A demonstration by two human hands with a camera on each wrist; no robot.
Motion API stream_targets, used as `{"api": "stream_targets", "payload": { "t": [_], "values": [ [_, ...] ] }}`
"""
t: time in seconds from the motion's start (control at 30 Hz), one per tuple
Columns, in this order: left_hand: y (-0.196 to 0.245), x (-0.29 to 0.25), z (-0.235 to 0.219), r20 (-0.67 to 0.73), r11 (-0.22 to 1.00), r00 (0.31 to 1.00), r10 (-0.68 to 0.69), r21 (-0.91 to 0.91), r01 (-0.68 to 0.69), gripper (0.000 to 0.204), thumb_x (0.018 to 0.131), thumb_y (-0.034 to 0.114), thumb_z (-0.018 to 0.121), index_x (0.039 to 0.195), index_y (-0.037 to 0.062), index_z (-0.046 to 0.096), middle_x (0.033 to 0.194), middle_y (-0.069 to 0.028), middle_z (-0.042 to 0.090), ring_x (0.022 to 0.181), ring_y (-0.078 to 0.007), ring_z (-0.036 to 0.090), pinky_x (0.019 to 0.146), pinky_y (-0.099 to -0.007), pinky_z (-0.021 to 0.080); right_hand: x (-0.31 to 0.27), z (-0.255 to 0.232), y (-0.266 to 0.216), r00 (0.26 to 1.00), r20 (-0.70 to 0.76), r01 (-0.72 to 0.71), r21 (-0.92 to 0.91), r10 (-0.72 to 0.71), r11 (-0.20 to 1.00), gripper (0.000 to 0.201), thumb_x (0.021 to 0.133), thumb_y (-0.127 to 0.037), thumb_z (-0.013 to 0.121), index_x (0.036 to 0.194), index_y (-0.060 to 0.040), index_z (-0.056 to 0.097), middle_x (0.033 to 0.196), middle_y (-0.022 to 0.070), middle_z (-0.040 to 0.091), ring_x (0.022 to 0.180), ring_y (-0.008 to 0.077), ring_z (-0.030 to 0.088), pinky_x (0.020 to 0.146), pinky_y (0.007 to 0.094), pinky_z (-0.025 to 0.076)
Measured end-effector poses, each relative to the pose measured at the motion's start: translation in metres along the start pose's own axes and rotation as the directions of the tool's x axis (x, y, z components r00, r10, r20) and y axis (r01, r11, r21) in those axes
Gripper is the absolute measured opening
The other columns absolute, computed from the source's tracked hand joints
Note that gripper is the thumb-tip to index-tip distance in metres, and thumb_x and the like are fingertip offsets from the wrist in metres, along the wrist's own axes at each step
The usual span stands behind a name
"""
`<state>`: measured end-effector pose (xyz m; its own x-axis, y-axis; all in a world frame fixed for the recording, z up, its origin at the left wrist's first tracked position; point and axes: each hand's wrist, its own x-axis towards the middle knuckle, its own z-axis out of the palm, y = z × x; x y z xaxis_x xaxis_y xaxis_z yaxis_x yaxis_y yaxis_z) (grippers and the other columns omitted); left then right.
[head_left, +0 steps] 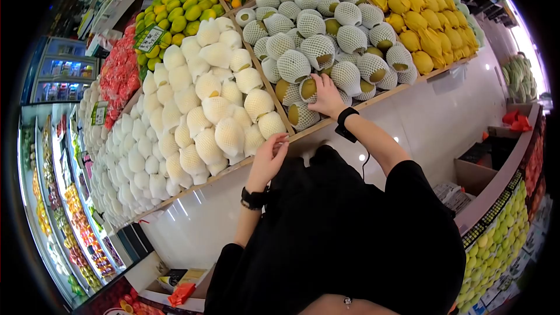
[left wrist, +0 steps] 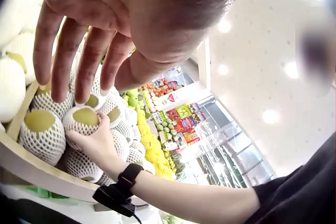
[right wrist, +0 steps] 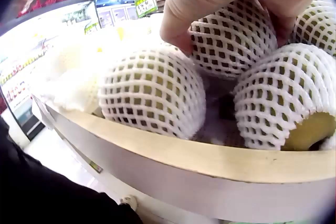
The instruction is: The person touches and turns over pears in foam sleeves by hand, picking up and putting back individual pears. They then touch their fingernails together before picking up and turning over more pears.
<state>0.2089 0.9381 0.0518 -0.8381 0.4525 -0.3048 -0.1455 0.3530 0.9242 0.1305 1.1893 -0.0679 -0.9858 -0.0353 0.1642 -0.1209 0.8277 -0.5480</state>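
Note:
My right hand (head_left: pixel 328 98) grips a green-brown fruit in a white foam net (right wrist: pixel 231 43) at the front of its bin. In the right wrist view the thumb and fingers reach down round its sides. Netted fruits of the same kind lie close by, one (right wrist: pixel 152 92) to the left and one (right wrist: pixel 289 98) to the right, behind the wooden edge. My left hand (head_left: pixel 269 160) holds nothing and hovers by the front edge, near pale fruits in white nets (head_left: pixel 230 137). Its fingers (left wrist: pixel 65 58) hang relaxed in the left wrist view.
A wooden rail (head_left: pixel 361 105) borders the sloping stand, and a divider (head_left: pixel 274 96) parts the two netted kinds. Yellow-wrapped fruits (head_left: pixel 429 20) fill the right bin; green-yellow citrus (head_left: pixel 181 9) lies at the back. Behind the person stand counters with an open box (head_left: pixel 475 176).

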Motion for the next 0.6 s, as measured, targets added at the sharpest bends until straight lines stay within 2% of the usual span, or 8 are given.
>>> {"api": "stream_targets", "payload": {
  "t": [0.03, 0.13, 0.23, 0.3, 0.43, 0.5, 0.57, 0.6],
  "values": [
    [-0.006, 0.009, 0.005, 0.031, 0.998, 1.0, -0.007, -0.066, 0.009, 0.041, 0.088, 0.011, 0.057, 0.126, 0.0002, 0.043, 0.113, -0.0121, 0.058, 0.101, -0.0145, 0.057, 0.082, -0.0255, 0.047, 0.0, -0.004, -0.002, 1.0, -0.002, -0.031, 0.07, 0.031, 0.997, 0.092, 0.055, -0.026, 0.077, 0.131, -0.0044, 0.03, 0.122, 0.0258, 0.037, 0.111, 0.0446, 0.041, 0.096, 0.0464, 0.038],
    [-0.018, 0.042, 0.023, 0.055, 1.0, 0.998, -0.019, 0.017, 0.018, 0.066, 0.082, 0.017, 0.067, 0.135, 0.001, 0.03, 0.125, -0.0155, 0.049, 0.108, -0.0198, 0.054, 0.089, -0.0293, 0.045, -0.009, -0.013, -0.011, 0.986, -0.003, -0.159, 0.32, 0.169, 0.934, 0.092, 0.055, -0.028, 0.079, 0.129, -0.0011, 0.03, 0.124, 0.0245, 0.039, 0.114, 0.0387, 0.042, 0.097, 0.0432, 0.038],
    [-0.029, 0.075, 0.055, -0.157, 0.92, 0.935, 0.318, 0.287, -0.265, 0.085, 0.069, 0.027, 0.078, 0.133, -0.0004, 0.029, 0.128, -0.0195, 0.044, 0.113, -0.0297, 0.05, 0.093, -0.0371, 0.042, -0.022, -0.029, -0.02, 0.94, 0.025, -0.287, 0.601, 0.341, 0.746, 0.093, 0.056, -0.029, 0.081, 0.128, 0.0017, 0.031, 0.125, 0.0218, 0.041, 0.116, 0.0305, 0.044, 0.098, 0.0385, 0.038],
    [-0.001, 0.081, 0.068, -0.175, 0.918, 0.917, 0.359, 0.241, -0.314, 0.087, 0.066, 0.028, 0.079, 0.133, -0.0011, 0.03, 0.13, -0.0211, 0.04, 0.119, -0.0319, 0.044, 0.098, -0.0394, 0.038, -0.039, -0.048, -0.036, 0.908, 0.081, -0.332, 0.736, 0.411, 0.589, 0.094, 0.057, -0.029, 0.083, 0.129, 0.0029, 0.03, 0.125, 0.0197, 0.043, 0.116, 0.0255, 0.045, 0.098, 0.0359, 0.038],
    [0.034, 0.083, 0.073, -0.185, 0.891, 0.883, 0.432, 0.236, -0.387, 0.086, 0.065, 0.025, 0.08, 0.132, -0.0008, 0.032, 0.127, -0.0218, 0.042, 0.119, -0.0328, 0.044, 0.1, -0.0397, 0.037, -0.063, -0.091, -0.069, 0.955, 0.043, -0.208, 0.802, 0.293, 0.56, 0.097, 0.063, -0.031, 0.083, 0.132, 0.005, 0.027, 0.122, 0.0172, 0.046, 0.116, 0.0237, 0.046, 0.097, 0.0348, 0.038],
    [0.042, 0.077, 0.063, -0.158, 0.936, 0.944, 0.29, -0.161, -0.315, 0.076, 0.069, 0.019, 0.076, 0.13, 0.0009, 0.036, 0.117, -0.0147, 0.052, 0.109, -0.0272, 0.052, 0.093, -0.0373, 0.044, -0.068, -0.117, -0.066, 0.958, 0.141, -0.247, 0.848, 0.251, 0.469, 0.076, 0.077, -0.029, 0.073, 0.133, 0.0015, 0.032, 0.123, 0.0126, 0.047, 0.109, 0.0178, 0.047, 0.094, 0.0319, 0.04],
    [0.049, 0.07, 0.053, -0.024, 0.801, 0.996, 0.09, -0.593, -0.087, 0.07, 0.072, 0.017, 0.073, 0.13, 0.0021, 0.037, 0.112, -0.0099, 0.056, 0.104, -0.0227, 0.056, 0.088, -0.0352, 0.047, -0.069, -0.13, -0.051, 0.946, 0.246, -0.305, 0.899, 0.212, 0.314, 0.064, 0.083, -0.025, 0.067, 0.134, -0.001, 0.036, 0.124, 0.0101, 0.048, 0.104, 0.0142, 0.047, 0.091, 0.0304, 0.041],
    [0.06, 0.063, 0.05, 0.049, 0.675, 0.998, 0.039, -0.738, 0.01, 0.06, 0.079, 0.015, 0.068, 0.129, 0.0033, 0.038, 0.11, -0.0057, 0.057, 0.098, -0.0175, 0.058, 0.083, -0.0328, 0.05, -0.067, -0.137, -0.056, 0.967, 0.155, -0.228, 0.878, 0.2, 0.422, 0.054, 0.088, -0.022, 0.06, 0.134, -0.0042, 0.037, 0.123, 0.0071, 0.049, 0.098, 0.0104, 0.047, 0.087, 0.0283, 0.042]
  ]
}}
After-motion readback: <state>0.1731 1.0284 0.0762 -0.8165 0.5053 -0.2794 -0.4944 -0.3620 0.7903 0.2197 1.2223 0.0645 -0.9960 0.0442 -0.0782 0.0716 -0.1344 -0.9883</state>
